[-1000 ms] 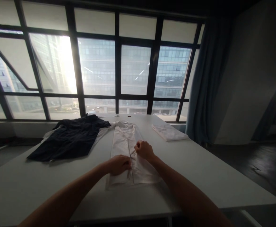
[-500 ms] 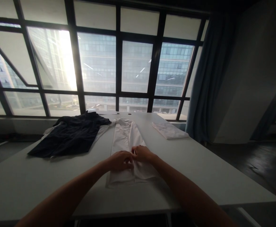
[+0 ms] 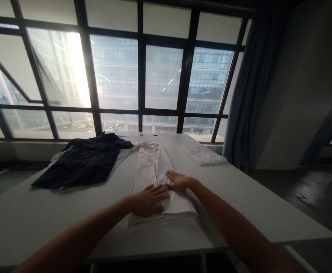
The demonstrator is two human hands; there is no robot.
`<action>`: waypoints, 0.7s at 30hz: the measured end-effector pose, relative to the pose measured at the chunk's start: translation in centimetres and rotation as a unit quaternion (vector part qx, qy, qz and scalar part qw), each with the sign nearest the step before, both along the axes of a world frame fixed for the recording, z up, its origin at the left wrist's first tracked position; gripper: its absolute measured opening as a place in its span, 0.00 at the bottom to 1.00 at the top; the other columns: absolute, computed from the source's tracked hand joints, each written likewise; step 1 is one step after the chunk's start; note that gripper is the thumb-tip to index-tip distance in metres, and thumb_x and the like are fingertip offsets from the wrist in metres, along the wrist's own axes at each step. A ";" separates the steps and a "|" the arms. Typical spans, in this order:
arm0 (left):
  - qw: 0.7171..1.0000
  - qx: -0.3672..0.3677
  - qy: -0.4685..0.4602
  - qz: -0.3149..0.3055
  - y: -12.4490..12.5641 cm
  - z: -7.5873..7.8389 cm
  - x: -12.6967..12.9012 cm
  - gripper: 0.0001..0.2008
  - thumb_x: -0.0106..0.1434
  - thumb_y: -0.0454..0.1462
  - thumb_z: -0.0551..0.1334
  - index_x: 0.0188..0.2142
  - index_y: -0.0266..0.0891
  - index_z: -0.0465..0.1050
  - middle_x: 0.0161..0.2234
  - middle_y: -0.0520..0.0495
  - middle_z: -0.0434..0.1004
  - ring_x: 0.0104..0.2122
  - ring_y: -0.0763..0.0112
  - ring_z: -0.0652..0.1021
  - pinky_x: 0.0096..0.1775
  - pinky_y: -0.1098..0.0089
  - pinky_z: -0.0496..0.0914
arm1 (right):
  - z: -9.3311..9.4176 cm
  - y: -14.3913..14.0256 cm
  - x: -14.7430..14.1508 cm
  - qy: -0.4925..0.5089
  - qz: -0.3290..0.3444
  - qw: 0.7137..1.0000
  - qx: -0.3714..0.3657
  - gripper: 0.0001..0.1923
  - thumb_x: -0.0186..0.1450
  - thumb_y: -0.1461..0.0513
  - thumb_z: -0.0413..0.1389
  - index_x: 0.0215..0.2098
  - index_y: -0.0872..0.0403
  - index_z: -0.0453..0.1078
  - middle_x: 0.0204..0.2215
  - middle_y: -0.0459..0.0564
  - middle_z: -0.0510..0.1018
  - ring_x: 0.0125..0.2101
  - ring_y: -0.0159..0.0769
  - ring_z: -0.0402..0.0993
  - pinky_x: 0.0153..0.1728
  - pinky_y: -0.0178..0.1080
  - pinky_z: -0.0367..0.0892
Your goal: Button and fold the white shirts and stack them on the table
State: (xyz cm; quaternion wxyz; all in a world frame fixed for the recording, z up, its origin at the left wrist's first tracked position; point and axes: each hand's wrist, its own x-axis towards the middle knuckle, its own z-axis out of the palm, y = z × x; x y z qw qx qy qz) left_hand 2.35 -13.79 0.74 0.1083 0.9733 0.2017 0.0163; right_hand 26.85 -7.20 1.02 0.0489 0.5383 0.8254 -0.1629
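A white shirt [image 3: 146, 165] lies lengthwise on the white table, its sides folded in so that two edges meet along the middle. My left hand [image 3: 148, 201] rests flat on its lower left part, fingers spread toward the centre line. Just to the right, my right hand [image 3: 179, 181] lies flat on the right-hand fold with its fingers stretched out. The fingertips of the two hands come close together near the middle. Neither hand grips the cloth. Part of the lower shirt is hidden under the hands.
A dark navy shirt [image 3: 83, 163] is spread on the left of the table [image 3: 240, 212], over some white cloth. A folded white garment [image 3: 204, 155] lies at the back right. Large windows stand behind, with a blue curtain [image 3: 241, 113] at the right.
My fingers, bent and pinching at the centre line before, have let go and flattened. The right hand has shifted slightly right, and the left hand has spread out on the cloth.
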 end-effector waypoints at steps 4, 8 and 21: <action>0.996 -0.053 -0.054 -0.038 1.1 0.6 0.2 0.25 0.70 0.49 0.54 0.62 0.43 0.66 0.63 0.42 0.66 0.62 0.55 0.66 0.61 0.57 0.61 | 0.2 1.1 0.4 0.073 -0.028 0.991 0.107 0.43 0.64 0.39 0.50 0.68 0.56 0.58 0.65 0.58 0.62 0.65 0.51 0.56 0.64 0.45 0.51; 0.984 0.009 -0.161 0.082 3.4 -0.4 0.5 0.23 0.73 0.45 0.50 0.61 0.38 0.67 0.58 0.38 0.71 0.59 0.59 0.71 0.59 0.60 0.63 | -1.1 1.9 0.0 0.028 -0.038 0.990 0.136 0.35 0.70 0.45 0.44 0.69 0.56 0.55 0.68 0.57 0.54 0.68 0.47 0.48 0.65 0.50 0.46; 0.985 0.028 -0.147 0.079 4.6 -0.2 0.1 0.17 0.71 0.42 0.52 0.48 0.40 0.78 0.48 0.43 0.80 0.49 0.63 0.78 0.53 0.66 0.67 | -1.7 2.2 -0.5 0.071 -0.013 0.971 0.226 0.22 0.71 0.50 0.48 0.52 0.52 0.75 0.54 0.54 0.76 0.53 0.43 0.73 0.56 0.42 0.62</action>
